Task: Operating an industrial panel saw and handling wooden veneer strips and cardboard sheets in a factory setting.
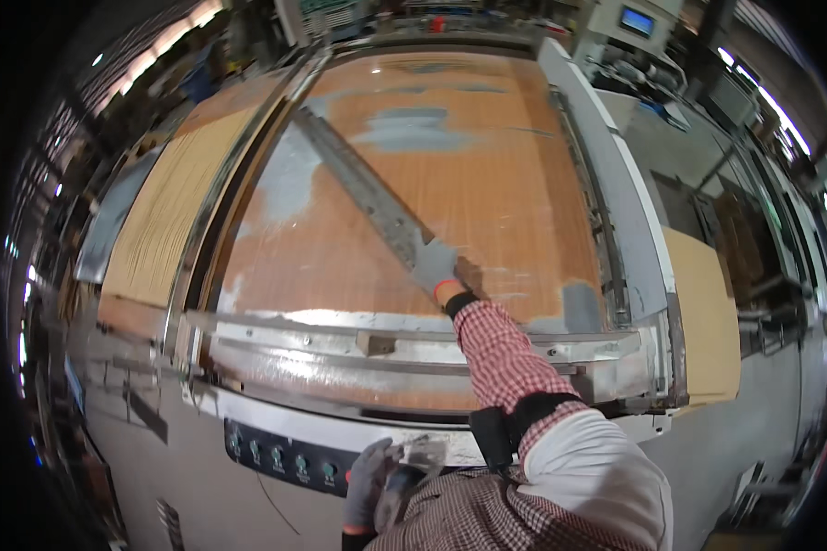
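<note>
Right hand (435,264), grey glove, closed around near end of long metal bar (363,188). Bar lies flat on wooden panel (487,174); long axis runs diagonally, away and leftward from grip. Left hand (369,482), gloved, low by body, pinching crumpled clear wrap (421,455), well apart from bar. Panel orange-brown with grey patches, in metal machine frame (413,354); button panel (280,456) at front. Cluttered workshop around.
</note>
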{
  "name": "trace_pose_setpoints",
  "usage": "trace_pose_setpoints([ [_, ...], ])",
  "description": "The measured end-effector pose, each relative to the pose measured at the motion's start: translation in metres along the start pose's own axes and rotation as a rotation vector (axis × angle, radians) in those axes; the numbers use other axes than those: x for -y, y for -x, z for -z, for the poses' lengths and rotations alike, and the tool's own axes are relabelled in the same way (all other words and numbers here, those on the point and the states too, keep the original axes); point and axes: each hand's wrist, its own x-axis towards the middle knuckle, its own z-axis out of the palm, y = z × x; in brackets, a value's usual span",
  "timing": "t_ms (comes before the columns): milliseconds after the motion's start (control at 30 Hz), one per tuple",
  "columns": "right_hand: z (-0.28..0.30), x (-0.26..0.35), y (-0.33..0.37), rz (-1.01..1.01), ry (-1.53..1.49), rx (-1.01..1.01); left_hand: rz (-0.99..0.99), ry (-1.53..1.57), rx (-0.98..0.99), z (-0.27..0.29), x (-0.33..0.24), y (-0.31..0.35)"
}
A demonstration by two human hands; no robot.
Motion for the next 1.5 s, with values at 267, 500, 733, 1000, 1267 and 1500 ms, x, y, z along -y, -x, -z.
trace_pose_setpoints([
  [267, 0.079, -0.290, 0.054, -0.465, 0.175, -0.306, 0.281, 0.422, -0.017, -0.045, -0.077, -0.043],
  [500, 0.051, -0.424, 0.094, -0.467, 0.111, -0.034, 0.267, 0.090, 0.127, -0.087, -0.096, -0.106],
  [733, 0.081, -0.421, 0.105, -0.396, 0.107, -0.047, 0.178, -0.120, 0.262, -0.098, -0.108, -0.112],
  [1000, 0.067, -0.373, 0.062, -0.418, 0.168, -0.044, 0.086, -0.186, 0.244, -0.071, -0.137, -0.107],
  [1267, 0.043, 0.010, -0.005, 0.212, -0.317, 0.368, 0.293, 0.236, 0.076, 0.042, -0.126, -0.030],
  [1500, 0.004, 0.112, -0.017, 0.307, -0.539, 0.027, -0.068, 0.241, -0.098, 0.200, -0.038, 0.064],
])
